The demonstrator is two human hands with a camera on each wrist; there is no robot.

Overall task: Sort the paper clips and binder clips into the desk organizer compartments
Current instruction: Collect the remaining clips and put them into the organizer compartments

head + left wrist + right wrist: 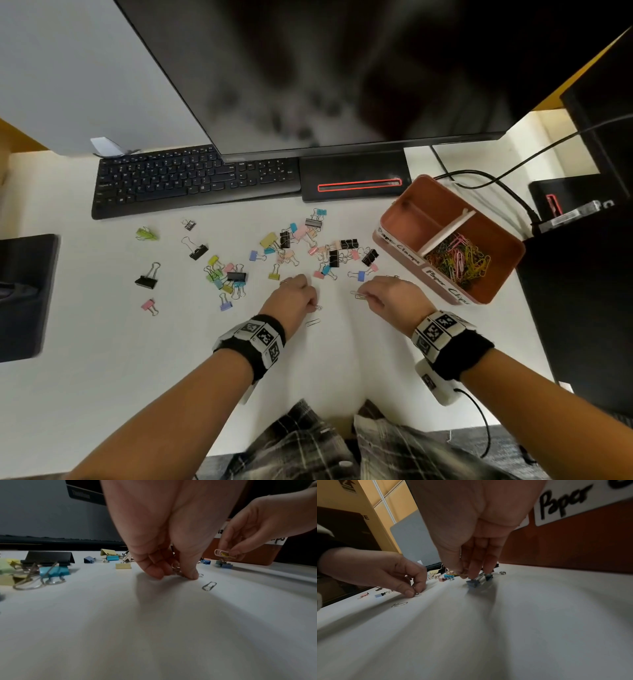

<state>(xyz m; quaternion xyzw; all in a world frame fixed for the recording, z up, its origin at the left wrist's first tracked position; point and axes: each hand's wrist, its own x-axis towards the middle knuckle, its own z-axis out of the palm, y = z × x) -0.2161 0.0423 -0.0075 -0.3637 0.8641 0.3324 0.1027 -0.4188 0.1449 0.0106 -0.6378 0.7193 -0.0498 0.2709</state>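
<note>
A white desk top (102, 342) holds a black keyboard (191, 178) beyond both hands. The left hand (294, 296) pinches a silver wire paper clip (318, 307) against the desk; another (312, 322) lies just beside its wrist. The right hand (388, 296) grasps pink paper clips (224, 553), the terracotta compartmented desk organizer (507, 274) just to its right.

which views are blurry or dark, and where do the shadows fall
Head view: bright and mostly sharp, but the monitor is smeared and the edges bend. Left wrist view: dim, with the left hand casting a soft shadow on the desk. Right wrist view: dim, streaky foreground, with a shadow under the right hand.
</note>
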